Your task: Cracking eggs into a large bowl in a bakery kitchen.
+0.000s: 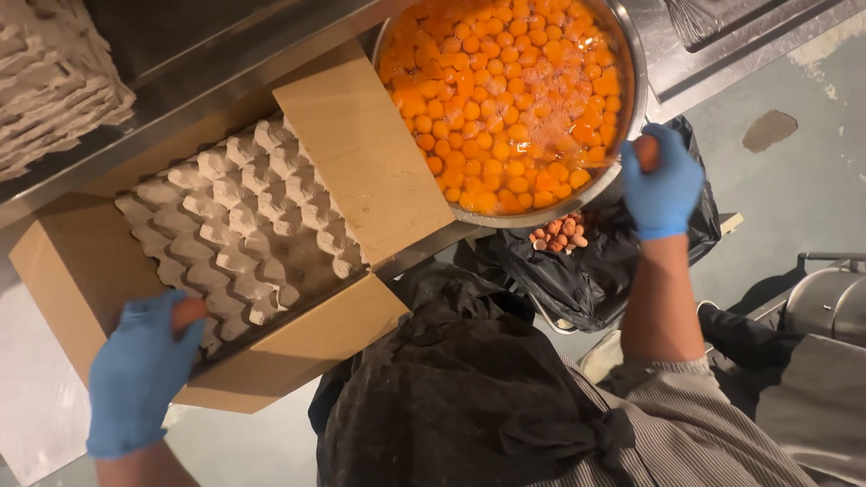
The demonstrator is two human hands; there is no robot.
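a: a steel counter [271, 54] is seen from above, grey floor beside it. largest item noted?

b: an open cardboard box [81, 261], an empty grey egg tray [244, 225] laid in it. next, a steel bowl [631, 99] filled with yolks [505, 99], then a black bin bag [595, 271] holding eggshells [559, 233].

a: hands?

b: both are gloved in blue. a brown egg [188, 312] is gripped in the closed fingers of the left hand [140, 370] at the tray's near edge. another egg [646, 151] is clasped by the right hand [663, 180] against the bowl's rim.
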